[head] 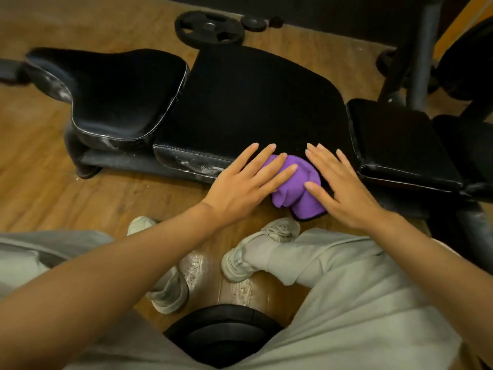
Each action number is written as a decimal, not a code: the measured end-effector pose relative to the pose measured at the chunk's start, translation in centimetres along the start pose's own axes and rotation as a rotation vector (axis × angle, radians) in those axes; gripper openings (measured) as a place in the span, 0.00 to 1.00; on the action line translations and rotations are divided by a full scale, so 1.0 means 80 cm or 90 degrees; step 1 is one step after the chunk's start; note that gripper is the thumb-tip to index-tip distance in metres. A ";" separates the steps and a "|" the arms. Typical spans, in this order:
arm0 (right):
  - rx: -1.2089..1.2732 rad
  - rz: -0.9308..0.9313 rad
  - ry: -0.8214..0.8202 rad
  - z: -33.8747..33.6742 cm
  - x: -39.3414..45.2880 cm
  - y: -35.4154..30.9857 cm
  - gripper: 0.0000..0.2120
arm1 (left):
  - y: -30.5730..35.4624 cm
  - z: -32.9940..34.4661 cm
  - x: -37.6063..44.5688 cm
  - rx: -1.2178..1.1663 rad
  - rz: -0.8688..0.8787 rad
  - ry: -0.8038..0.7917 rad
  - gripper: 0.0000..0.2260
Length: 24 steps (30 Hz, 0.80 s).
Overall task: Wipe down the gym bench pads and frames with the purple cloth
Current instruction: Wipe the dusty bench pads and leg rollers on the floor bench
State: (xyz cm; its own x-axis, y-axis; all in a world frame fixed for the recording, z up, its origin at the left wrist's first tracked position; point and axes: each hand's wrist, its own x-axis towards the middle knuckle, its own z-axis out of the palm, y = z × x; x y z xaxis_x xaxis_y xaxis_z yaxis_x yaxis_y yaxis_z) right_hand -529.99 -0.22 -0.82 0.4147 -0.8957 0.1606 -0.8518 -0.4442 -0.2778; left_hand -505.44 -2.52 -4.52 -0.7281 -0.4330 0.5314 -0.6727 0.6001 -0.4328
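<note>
A black gym bench lies across the view: a curved seat pad (114,94) at the left, a wide middle pad (250,102) and a smaller pad (400,145) at the right. The purple cloth (296,185) is bunched on the near edge of the middle pad and hangs over it. My left hand (245,185) lies with straight fingers on the cloth's left side. My right hand (341,185) lies flat on its right side. The pads' near side faces show white scuffs. The dark frame rail (128,161) runs under the pads.
A black weight plate (210,28) lies on the wooden floor behind the bench, with a smaller disc (253,22) beside it. A grey upright post (426,52) stands at the back right. Another dark plate (221,335) sits between my knees, by my pale shoes (264,249).
</note>
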 end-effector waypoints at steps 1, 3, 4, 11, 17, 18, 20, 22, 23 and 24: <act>-0.028 -0.015 -0.004 0.002 0.004 -0.001 0.30 | -0.005 -0.003 -0.009 0.006 -0.015 0.000 0.22; -0.051 -0.028 0.002 0.004 0.011 -0.006 0.31 | -0.013 -0.007 -0.029 0.016 -0.056 0.001 0.21; -0.054 -0.026 0.010 0.007 0.014 -0.008 0.30 | -0.014 -0.008 -0.038 0.012 -0.092 0.001 0.21; -0.013 0.012 0.048 0.010 0.018 -0.013 0.28 | 0.067 -0.012 0.026 -0.192 -0.539 0.034 0.32; 0.044 0.029 0.071 0.013 0.020 -0.010 0.24 | 0.051 0.015 0.017 -0.048 -0.378 0.099 0.23; 0.048 0.035 0.080 0.014 0.021 -0.010 0.23 | 0.039 0.019 0.003 -0.017 -0.312 0.111 0.22; 0.053 0.049 0.089 0.014 0.022 -0.012 0.22 | 0.011 0.029 -0.033 0.021 -0.283 0.138 0.21; 0.052 0.059 0.088 0.014 0.021 -0.013 0.22 | -0.014 0.038 -0.068 -0.014 -0.373 0.139 0.22; 0.051 0.061 0.092 0.014 0.021 -0.013 0.22 | -0.019 0.040 -0.076 -0.052 -0.434 0.145 0.23; 0.050 0.061 0.099 0.015 0.021 -0.014 0.21 | -0.019 0.040 -0.074 -0.097 -0.493 0.158 0.23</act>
State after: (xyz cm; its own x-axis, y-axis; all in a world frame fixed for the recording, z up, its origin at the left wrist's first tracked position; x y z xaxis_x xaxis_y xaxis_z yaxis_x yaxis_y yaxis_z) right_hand -527.99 -1.29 -1.39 0.2730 -0.9228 0.2717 -0.8551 -0.3622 -0.3709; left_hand -500.52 -2.97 -9.35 -0.0035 -0.6116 0.7911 -0.9337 0.2853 0.2164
